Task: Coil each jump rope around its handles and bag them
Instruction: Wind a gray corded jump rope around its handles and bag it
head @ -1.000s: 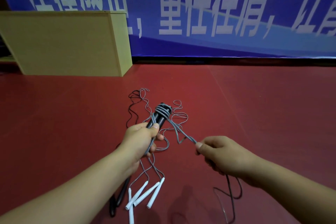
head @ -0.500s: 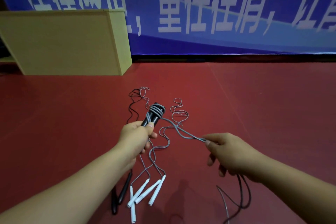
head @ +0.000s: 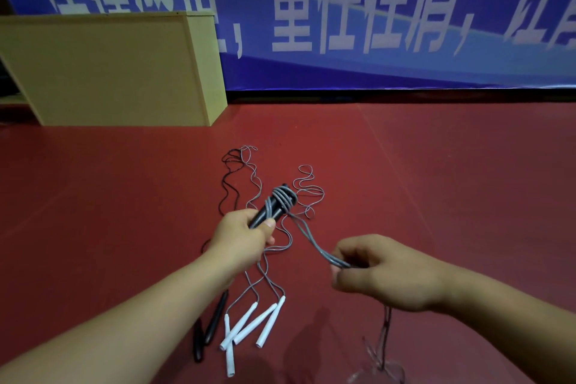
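Head view: the right hand (head: 383,271) has dropped lower right, pinching the grey rope (head: 311,240). At centre, the left hand (head: 246,237) grips the black handles (head: 268,212). Slack could let the coils (head: 283,196) slide off.

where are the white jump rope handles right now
In the head view, the white handles lie on the red floor low and center-left, just right of the loose black handles and below the left hand.
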A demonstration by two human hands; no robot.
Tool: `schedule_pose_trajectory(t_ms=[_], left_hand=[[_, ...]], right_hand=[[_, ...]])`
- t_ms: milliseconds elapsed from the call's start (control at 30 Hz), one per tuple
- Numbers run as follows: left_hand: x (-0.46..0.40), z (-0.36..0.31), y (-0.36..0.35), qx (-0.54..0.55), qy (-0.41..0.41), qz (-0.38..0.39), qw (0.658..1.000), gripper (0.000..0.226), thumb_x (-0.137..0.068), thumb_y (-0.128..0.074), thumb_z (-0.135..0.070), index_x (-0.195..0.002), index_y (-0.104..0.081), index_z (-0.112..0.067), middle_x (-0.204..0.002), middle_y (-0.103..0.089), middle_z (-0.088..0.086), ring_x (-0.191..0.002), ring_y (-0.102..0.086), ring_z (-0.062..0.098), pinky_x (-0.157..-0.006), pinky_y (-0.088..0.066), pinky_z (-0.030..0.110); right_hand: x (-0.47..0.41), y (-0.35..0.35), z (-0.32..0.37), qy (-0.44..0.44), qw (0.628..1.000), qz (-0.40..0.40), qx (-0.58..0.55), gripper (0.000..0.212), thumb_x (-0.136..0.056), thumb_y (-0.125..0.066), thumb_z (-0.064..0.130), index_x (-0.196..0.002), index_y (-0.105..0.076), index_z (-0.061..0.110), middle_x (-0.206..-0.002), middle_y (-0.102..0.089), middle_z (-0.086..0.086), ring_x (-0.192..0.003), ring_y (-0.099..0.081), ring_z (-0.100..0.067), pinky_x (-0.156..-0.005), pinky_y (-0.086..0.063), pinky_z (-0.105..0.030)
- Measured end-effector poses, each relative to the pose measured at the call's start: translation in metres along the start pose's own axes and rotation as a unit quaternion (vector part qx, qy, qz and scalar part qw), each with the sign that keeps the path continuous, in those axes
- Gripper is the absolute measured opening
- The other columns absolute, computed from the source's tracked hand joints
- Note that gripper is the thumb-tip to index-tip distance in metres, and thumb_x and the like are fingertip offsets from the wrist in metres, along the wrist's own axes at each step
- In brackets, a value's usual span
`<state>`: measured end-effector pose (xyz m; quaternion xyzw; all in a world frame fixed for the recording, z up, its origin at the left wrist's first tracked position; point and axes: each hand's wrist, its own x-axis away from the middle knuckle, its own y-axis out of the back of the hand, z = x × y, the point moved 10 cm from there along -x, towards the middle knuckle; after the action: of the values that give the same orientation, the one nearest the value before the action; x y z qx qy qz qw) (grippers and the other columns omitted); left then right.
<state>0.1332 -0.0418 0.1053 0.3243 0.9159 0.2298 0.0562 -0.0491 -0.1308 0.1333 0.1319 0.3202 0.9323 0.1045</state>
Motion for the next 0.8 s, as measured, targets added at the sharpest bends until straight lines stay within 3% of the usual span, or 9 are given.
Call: schedule_pose_trajectory(t_ms=[167, 267, 333, 400, 467, 567, 667, 800], left_hand=[[0.008, -0.005, -0.026, -0.216, -0.069, 0.083, 0.970, 0.021, -0.094, -0.061, -0.031, -0.073, -0.059, -0.028, -0.061, -0.060, -0.010, -0.055, -0.053, 0.007, -0.054, -0.039, 0.022], [0.014, -0.002, -0.044, -0.300, -0.080, 0.139, 0.940, 0.015, -0.091, -0.061, -0.038, -0.080, -0.060, -0.027, -0.074, -0.066, -0.002, -0.074, -0.063, 0.021, -0.068, -0.049, 0.032], [0.019, 0.003, -0.057, -0.332, -0.076, 0.189, 0.921, 0.015, -0.090, -0.062, -0.038, -0.089, -0.064, -0.023, -0.081, -0.069, 0.001, -0.080, -0.066, 0.024, -0.073, -0.052, 0.036], [0.027, 0.004, -0.067, -0.351, -0.075, 0.237, 0.903, 0.013, -0.090, -0.062, -0.036, -0.086, -0.063, -0.023, -0.085, -0.071, 0.002, -0.080, -0.066, 0.023, -0.072, -0.053, 0.034], [0.038, -0.001, -0.077, -0.358, -0.087, 0.284, 0.885, 0.011, -0.091, -0.061, -0.034, -0.084, -0.060, -0.026, -0.087, -0.073, 0.001, -0.079, -0.065, 0.021, -0.069, -0.050, 0.029], [0.057, -0.016, -0.088, -0.342, -0.132, 0.355, 0.860, 0.007, -0.094, -0.060, -0.032, -0.088, -0.058, -0.029, -0.090, -0.072, -0.004, -0.084, -0.065, 0.016, -0.071, -0.047, 0.025], [0.077, -0.032, -0.099, -0.279, -0.175, 0.410, 0.850, 0.008, -0.095, -0.062, -0.030, -0.094, -0.064, -0.023, -0.081, -0.068, -0.008, -0.072, -0.059, 0.006, -0.068, -0.046, 0.022], [0.084, -0.051, -0.099, -0.189, -0.192, 0.419, 0.867, 0.014, -0.093, -0.061, -0.030, -0.105, -0.065, -0.022, -0.080, -0.067, -0.004, -0.075, -0.059, 0.011, -0.078, -0.051, 0.039]], right_hand=[[0.005, -0.004, 0.021, 0.079, 0.995, -0.002, 0.057, 0.039, -0.092, -0.064, 0.031, -0.066, -0.043, 0.010, -0.058, -0.033, 0.009, -0.055, -0.031, -0.005, -0.053, -0.029, -0.024], [0.006, -0.005, 0.027, 0.114, 0.991, -0.001, 0.070, 0.038, -0.095, -0.059, 0.032, -0.070, -0.050, 0.005, -0.060, -0.033, 0.003, -0.055, -0.029, -0.006, -0.052, -0.028, -0.026], [0.005, 0.000, 0.028, 0.128, 0.987, -0.022, 0.096, 0.035, -0.096, -0.057, 0.034, -0.072, -0.056, 0.009, -0.060, -0.037, 0.001, -0.055, -0.032, -0.006, -0.052, -0.030, -0.027], [0.005, 0.008, 0.029, 0.143, 0.979, -0.060, 0.130, 0.031, -0.097, -0.054, 0.036, -0.076, -0.063, 0.015, -0.062, -0.050, 0.003, -0.056, -0.043, -0.005, -0.057, -0.038, -0.028], [0.007, 0.017, 0.032, 0.165, 0.966, -0.106, 0.167, 0.034, -0.097, -0.047, 0.041, -0.079, -0.065, 0.018, -0.067, -0.056, 0.008, -0.064, -0.052, -0.006, -0.063, -0.043, -0.027], [0.007, 0.033, 0.033, 0.189, 0.939, -0.174, 0.228, 0.042, -0.095, -0.038, 0.050, -0.083, -0.064, 0.018, -0.067, -0.050, 0.007, -0.068, -0.048, -0.010, -0.064, -0.039, -0.026], [0.003, 0.052, 0.021, 0.172, 0.926, -0.238, 0.237, 0.032, -0.095, -0.047, 0.044, -0.092, -0.069, 0.021, -0.069, -0.050, 0.008, -0.069, -0.048, -0.011, -0.065, -0.035, -0.027], [0.000, 0.076, -0.008, 0.109, 0.925, -0.282, 0.232, 0.029, -0.096, -0.052, 0.041, -0.094, -0.072, 0.020, -0.072, -0.061, 0.002, -0.072, -0.053, -0.018, -0.063, -0.031, -0.029]])
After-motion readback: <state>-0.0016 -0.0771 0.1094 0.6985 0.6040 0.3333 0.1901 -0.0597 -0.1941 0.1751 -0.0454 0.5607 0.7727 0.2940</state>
